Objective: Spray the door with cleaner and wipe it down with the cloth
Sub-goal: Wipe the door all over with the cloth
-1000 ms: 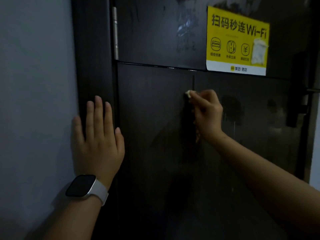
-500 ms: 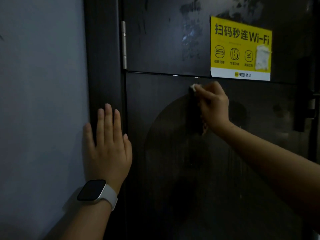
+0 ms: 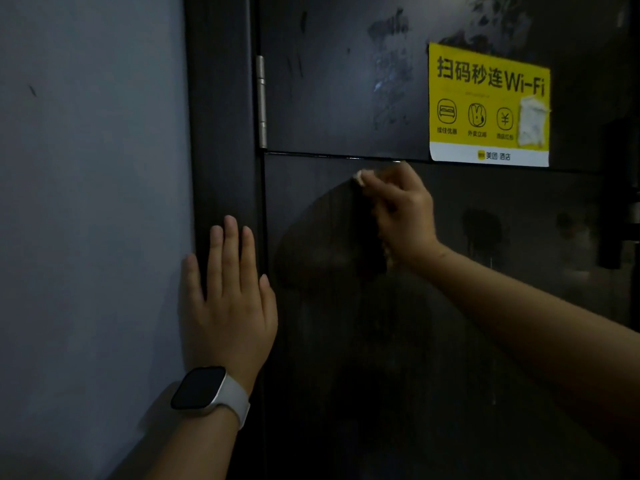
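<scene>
Little of the cloth [image 3: 360, 177] is showing: only a pale corner is poking out past the fingertips of the right hand [image 3: 401, 213], and a scrap of something light is peeking out under the heel of that hand, too dim to make out. Most of the door [image 3: 346, 323] is sitting in shadow, its right edge running out of view, and a dark shape at the far right is too murky to name. The right hand is curling its fingers around the cloth and pressing it against the door just under the seam between the upper and lower panels, below and left of the yellow Wi-Fi sticker [image 3: 488, 105]. Its forearm is reaching in from the lower right. The left hand [image 3: 228, 296] is lying flat with fingers straight and close together, resting across the door frame [image 3: 221, 133] beside the grey wall [image 3: 90, 202], below the hinge [image 3: 261, 102], and wearing a smartwatch [image 3: 204, 389].
</scene>
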